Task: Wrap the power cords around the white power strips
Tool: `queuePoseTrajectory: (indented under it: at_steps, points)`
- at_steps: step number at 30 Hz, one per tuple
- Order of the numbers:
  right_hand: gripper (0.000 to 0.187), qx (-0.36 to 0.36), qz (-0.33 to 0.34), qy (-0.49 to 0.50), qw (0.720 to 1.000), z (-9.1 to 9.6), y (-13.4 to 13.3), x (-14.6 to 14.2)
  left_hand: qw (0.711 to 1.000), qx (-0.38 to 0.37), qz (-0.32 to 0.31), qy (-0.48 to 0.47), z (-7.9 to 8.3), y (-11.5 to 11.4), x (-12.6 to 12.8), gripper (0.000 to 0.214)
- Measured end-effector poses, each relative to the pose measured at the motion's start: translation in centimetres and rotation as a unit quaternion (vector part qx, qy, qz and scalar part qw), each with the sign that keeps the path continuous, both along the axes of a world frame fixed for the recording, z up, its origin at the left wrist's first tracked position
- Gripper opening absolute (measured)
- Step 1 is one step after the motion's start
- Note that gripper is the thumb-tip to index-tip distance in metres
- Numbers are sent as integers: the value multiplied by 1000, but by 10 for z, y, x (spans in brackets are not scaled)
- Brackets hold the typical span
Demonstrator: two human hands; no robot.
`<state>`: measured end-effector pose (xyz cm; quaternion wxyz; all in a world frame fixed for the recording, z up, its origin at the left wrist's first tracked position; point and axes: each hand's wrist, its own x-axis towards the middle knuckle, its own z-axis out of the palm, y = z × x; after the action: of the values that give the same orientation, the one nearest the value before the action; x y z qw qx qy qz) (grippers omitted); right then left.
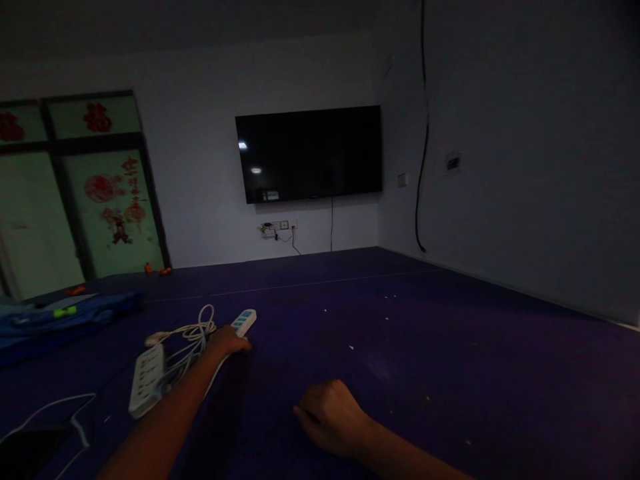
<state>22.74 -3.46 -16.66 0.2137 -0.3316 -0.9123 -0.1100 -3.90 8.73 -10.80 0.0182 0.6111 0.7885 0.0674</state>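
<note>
One blue-socketed power strip [243, 323] in left hand [226, 341], fingers seemingly closed round it, right hand [331, 415] loosely fisted, palm hidden

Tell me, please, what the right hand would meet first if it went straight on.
The right hand would probably meet the left hand first, around its wrist, though depth is unclear.

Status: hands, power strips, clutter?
Left hand on blue-socketed power strip, grip hidden. Right hand curled, nothing visible in it. White cable bunched beside left hand, second power strip close by.
</note>
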Motion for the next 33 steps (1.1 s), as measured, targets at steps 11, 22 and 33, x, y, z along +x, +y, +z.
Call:
queuePoseTrajectory:
  at_steps: [11, 22, 33]
  points:
    - [28, 17, -103, 135, 985, 4, 5, 3, 985, 1, -170, 1, -7, -15, 50, 78]
    - [58, -81, -140, 44, 986, 22, 21, 47, 876, -37, -480, 17, -13, -72, 128, 104]
    - [50, -121, -147, -24, 982, 34, 9, 40, 954, 118, -275, -1, 0, -117, 69, 72]
